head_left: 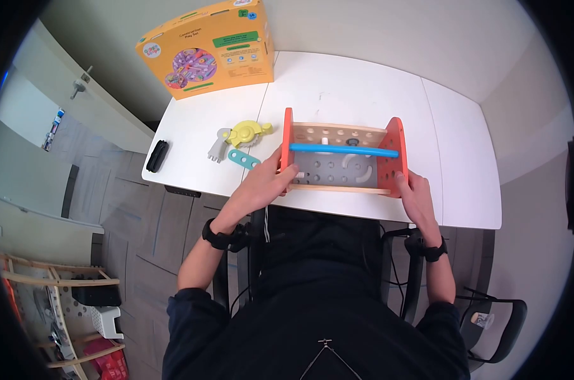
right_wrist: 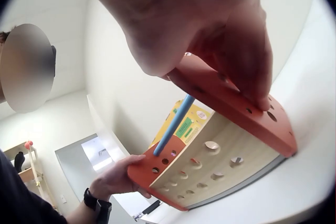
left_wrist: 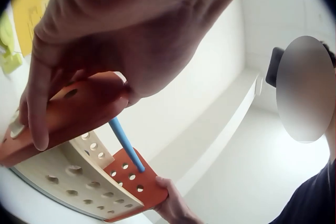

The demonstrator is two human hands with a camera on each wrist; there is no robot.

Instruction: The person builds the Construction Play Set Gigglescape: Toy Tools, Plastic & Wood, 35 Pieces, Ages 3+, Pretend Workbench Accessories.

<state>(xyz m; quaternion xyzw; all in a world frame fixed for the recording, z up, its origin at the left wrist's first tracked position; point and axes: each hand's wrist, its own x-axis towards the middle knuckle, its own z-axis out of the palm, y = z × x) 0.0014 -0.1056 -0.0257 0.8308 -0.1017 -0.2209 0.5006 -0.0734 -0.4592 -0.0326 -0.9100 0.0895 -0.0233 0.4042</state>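
A toy toolbox (head_left: 330, 173) with orange-red end panels, perforated wooden sides and a grey floor is between both hands at the table's front. A blue rod (head_left: 344, 150) spans its top as a handle. My left hand (head_left: 268, 180) grips the left end panel (left_wrist: 79, 106), thumb on the inner side. The right end panel (right_wrist: 236, 95) is held by my right hand (head_left: 417, 197), its fingers over the outer face. Inside the toolbox lie white curved pieces (head_left: 364, 175), a dark grey round piece (head_left: 352, 142) and a white peg (head_left: 325, 142).
Left of the toolbox lie a yellow toy circular saw (head_left: 246, 133), a grey toy piece (head_left: 218, 145) and a teal strip with holes (head_left: 243, 159). A black case (head_left: 157, 156) is at the white table's (head_left: 198, 120) left edge. A yellow-orange play set box (head_left: 236, 66) stands behind.
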